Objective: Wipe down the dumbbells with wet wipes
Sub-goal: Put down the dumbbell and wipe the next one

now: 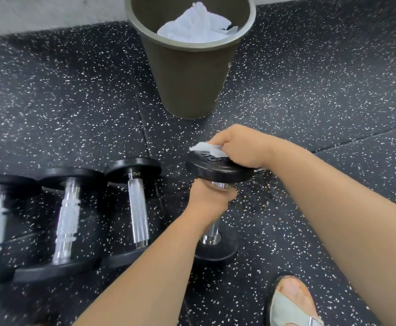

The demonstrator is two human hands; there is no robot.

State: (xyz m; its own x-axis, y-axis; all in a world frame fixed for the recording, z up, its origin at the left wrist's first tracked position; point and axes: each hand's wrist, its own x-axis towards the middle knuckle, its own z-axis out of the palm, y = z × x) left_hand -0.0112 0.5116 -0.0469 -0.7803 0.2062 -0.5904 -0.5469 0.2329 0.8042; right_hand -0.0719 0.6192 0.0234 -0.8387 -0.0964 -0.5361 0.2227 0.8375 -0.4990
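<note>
Head view (only view).

- Dumbbell in work: stands on end, centre-right of frame, tilted a bit. Top plate up near the hands, lower plate down at the floor. Can't tell if the lower plate bears on the floor or is just off it.
- L hand: grip clamped round the chrome handle just under the top plate, steadying it.
- R hand: grip closed on a wet wipe, fingers curled over it. Wipe lies on the top plate's outer face, far edge sticking out past the fingers.
- Three other dumbbells lie in a row to the L, side by side, handles pointing roughly toward the camera, well apart from the hands. Leftmost is blurred.
- Bin stands beyond the hands, near the wall; crumpled white wipes inside.
- Foot in a sandal, bottom R.

Status (judgement):
- Step in hand = wiping the top plate face of the upright dumbbell.
- Used wipes in the bin suggest some wiping is done, but nothing on the row of three shows which are clean, no wet sheen legible. Can't call it.
- Left on this one, prob.: plate rim, handle (covered by L grip), lower plate.
- Overall: mid-task, fraction unknown.
</note>
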